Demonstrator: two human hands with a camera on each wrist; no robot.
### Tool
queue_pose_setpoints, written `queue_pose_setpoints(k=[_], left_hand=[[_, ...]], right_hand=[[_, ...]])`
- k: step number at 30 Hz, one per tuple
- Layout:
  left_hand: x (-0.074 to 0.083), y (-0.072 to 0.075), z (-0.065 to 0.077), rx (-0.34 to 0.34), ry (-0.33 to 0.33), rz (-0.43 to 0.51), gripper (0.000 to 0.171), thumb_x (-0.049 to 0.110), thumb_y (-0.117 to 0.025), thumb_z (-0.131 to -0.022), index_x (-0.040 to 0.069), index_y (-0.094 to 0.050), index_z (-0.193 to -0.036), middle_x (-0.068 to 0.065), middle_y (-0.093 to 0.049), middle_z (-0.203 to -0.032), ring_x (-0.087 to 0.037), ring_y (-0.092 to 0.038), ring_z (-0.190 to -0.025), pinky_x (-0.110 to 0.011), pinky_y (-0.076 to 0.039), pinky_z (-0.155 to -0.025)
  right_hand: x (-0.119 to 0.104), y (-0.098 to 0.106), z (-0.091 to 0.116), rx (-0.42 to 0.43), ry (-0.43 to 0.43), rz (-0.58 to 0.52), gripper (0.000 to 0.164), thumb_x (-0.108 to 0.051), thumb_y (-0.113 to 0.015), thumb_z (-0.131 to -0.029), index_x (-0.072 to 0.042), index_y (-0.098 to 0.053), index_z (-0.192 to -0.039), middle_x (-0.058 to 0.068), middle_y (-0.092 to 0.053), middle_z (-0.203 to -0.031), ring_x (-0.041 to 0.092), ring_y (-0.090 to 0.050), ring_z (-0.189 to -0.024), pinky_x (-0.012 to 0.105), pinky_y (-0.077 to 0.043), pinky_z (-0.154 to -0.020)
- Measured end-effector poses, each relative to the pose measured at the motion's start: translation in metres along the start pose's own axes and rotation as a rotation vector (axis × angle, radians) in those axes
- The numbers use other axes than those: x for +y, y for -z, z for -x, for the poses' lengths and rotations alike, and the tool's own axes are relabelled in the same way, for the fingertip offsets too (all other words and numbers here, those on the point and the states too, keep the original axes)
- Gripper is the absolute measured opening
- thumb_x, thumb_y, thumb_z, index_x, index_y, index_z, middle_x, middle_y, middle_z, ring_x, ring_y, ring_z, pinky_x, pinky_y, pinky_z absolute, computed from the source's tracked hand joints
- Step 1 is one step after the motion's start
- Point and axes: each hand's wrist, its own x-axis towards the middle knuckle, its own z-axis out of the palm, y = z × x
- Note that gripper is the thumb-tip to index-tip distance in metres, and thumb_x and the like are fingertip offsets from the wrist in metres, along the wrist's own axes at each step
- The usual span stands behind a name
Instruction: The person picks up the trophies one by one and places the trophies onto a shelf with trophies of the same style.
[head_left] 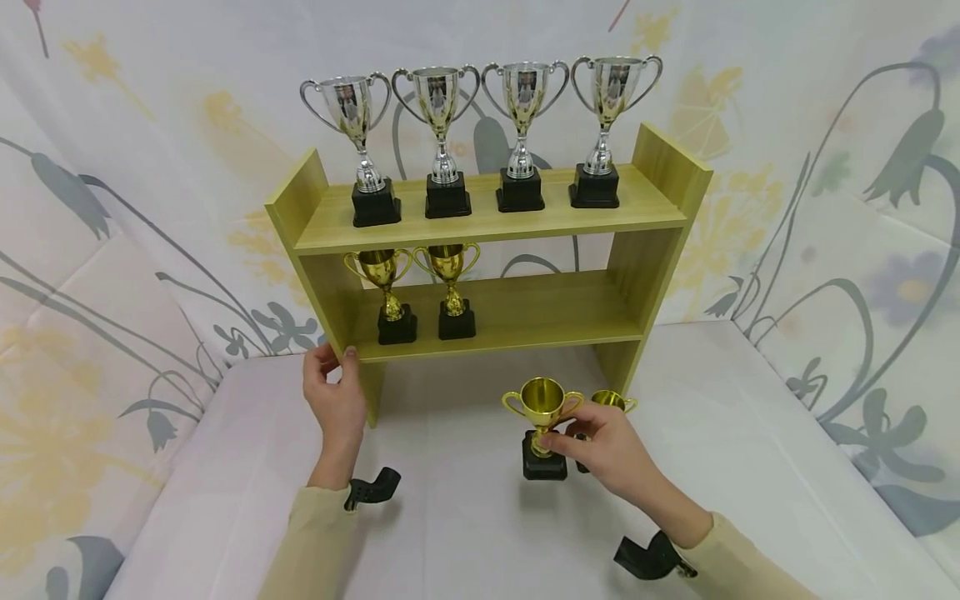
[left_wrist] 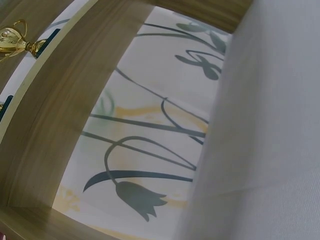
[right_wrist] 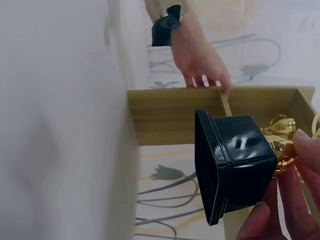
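Note:
In the head view my right hand [head_left: 617, 450] pinches a small gold trophy cup [head_left: 543, 404] by its stem. The cup stands upright over the white table, and its black square base [right_wrist: 235, 160] fills the middle of the right wrist view. Behind that hand is a second gold trophy [head_left: 611, 399], partly hidden. My left hand [head_left: 337, 408] grips the left side panel of a wooden two-tier shelf [head_left: 495, 231], thumb at its front edge near the lower board. On that lower board, two gold trophies [head_left: 391, 307] stand side by side at the left.
Several larger silver trophies [head_left: 522, 117] line the upper board. The shelf stands at the back of the white-covered table [head_left: 450, 517], against a flower-printed cloth [head_left: 187, 167]. Black wrist mounts [head_left: 651, 557] sit on both forearms.

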Motion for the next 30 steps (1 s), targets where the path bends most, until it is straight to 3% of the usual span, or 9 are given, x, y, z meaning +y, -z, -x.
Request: queue_pose_setpoints(k=[14,30], left_hand=[[-0.002,0.000,-0.001,-0.009,-0.004,0.003,0.018,0.001,-0.058,-0.096,-0.013,-0.055,-0.108,0.000,-0.051,-0.096,-0.008,-0.047,-0.092,-0.024,-0.040,-0.076],[-0.002,0.000,0.000,-0.012,0.011,0.005,0.019,0.002,-0.057,-0.097,-0.012,-0.055,-0.110,0.002,-0.050,-0.096,-0.010,-0.046,-0.093,-0.025,-0.040,-0.077]], right_hand=[[-0.011,0.006,-0.005,0.007,0.109,0.019,0.016,-0.002,-0.078,-0.082,-0.006,-0.074,-0.098,-0.002,-0.070,-0.094,0.012,-0.062,-0.086,0.030,-0.054,-0.071],[-0.018,0.013,-0.010,0.019,0.126,0.043,0.016,-0.001,-0.077,-0.083,-0.004,-0.072,-0.098,-0.005,-0.070,-0.095,0.013,-0.062,-0.086,0.028,-0.053,-0.072]])
